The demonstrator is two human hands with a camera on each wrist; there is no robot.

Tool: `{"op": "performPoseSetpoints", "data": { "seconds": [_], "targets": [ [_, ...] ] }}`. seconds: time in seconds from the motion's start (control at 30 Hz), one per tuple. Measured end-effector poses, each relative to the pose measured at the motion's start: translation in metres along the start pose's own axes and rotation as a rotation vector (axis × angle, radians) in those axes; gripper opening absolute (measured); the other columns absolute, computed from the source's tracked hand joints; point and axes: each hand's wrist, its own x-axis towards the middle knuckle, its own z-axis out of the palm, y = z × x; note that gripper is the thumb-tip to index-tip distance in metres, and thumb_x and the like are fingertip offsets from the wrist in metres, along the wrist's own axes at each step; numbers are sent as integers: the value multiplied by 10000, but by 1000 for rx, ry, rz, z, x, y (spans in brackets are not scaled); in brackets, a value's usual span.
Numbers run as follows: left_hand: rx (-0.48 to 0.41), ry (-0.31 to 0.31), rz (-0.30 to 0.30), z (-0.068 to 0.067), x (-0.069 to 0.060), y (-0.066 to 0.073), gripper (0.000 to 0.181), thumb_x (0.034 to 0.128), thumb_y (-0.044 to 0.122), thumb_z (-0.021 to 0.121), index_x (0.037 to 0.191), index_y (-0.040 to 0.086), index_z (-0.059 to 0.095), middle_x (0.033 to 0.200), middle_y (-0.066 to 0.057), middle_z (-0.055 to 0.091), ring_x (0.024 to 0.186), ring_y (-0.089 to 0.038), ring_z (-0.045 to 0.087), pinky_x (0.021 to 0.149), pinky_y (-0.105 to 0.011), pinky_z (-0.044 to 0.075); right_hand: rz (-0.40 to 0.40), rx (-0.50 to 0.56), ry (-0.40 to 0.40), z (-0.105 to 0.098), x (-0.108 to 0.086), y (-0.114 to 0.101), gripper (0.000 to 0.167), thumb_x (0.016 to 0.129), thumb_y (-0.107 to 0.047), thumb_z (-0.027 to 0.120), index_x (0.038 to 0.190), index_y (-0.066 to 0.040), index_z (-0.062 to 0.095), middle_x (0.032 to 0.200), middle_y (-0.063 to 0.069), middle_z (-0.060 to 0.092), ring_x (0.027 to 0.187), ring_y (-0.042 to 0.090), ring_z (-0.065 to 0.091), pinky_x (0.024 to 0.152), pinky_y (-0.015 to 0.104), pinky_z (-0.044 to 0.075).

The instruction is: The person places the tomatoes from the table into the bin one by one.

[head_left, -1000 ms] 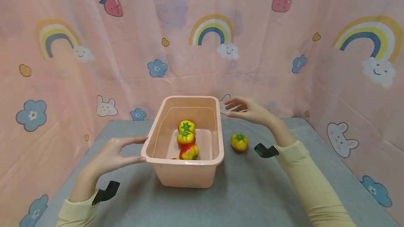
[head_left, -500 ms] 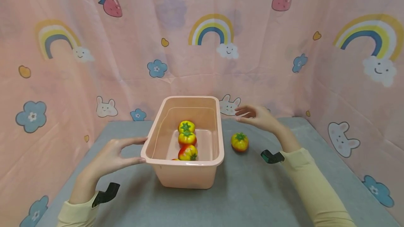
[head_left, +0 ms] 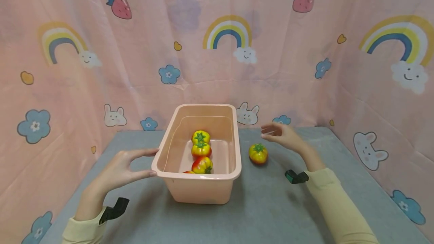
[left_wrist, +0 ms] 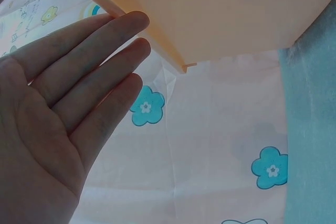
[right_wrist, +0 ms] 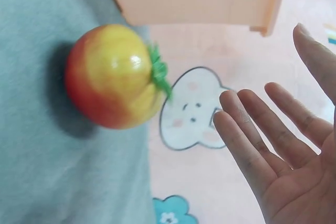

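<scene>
A pink plastic tub (head_left: 200,189) stands on the table with several yellow-and-red tomato-like fruits (head_left: 201,150) inside, each with a green leafy top. The front wall partly hides the nearest one. My left hand (head_left: 118,168) touches the left rim with thumb and fingertips, its fingers nearly straight in the left wrist view. To the right of the tub, one more tomato-like fruit (head_left: 258,154) sits on the table, leafy top up. Just above and to the right of it hovers my right hand (head_left: 283,136), fingers spread and relaxed, holding nothing and apart from the fruit.
A grey cloth-covered table (head_left: 271,206) lies under everything. Pink printed curtains (head_left: 217,74) rise behind it and along both sides. A black wrist camera mount (head_left: 296,176) sticks out from the right sleeve, and a similar mount (head_left: 114,210) from the left.
My right hand has moved right and down from beside the tub's far right rim toward the loose fruit. My left hand stays at the left rim. The fruits in the tub rocked slightly.
</scene>
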Motion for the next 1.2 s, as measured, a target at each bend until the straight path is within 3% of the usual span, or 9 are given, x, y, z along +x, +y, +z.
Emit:
{"op": "performPoseSetpoints", "data": {
  "seconds": [0.53,0.7,0.93,1.2],
  "targets": [
    [-2,14,9,1,0,-2,566,734,437,790,1241,232,641,1170,135,662,1076,-82,629,877,-398,525,56,-13,0,12,-14,34,496,871,-420,660,1262,-129,563,1250,129,609,1116,323,595,910,492,504],
    [-3,14,11,1,0,-1,567,734,436,791,1241,229,641,1171,135,660,1079,-80,628,879,-393,523,107,-6,-10,17,-18,40,488,888,-389,645,1281,-120,541,1278,143,586,1144,339,572,933,511,484],
    [-6,13,7,1,0,-2,569,736,439,788,1245,233,638,1174,135,659,1081,-80,627,877,-399,525,111,35,-34,27,-21,49,571,878,-400,654,1309,-53,516,1287,177,573,1135,365,581,888,465,521],
    [-2,14,5,1,-1,-1,565,740,436,786,1246,234,637,1183,135,655,1088,-84,624,878,-398,523,133,25,-39,36,-18,53,606,850,-434,678,1311,-74,518,1306,169,556,1147,362,567,908,471,510]
  ]
}}
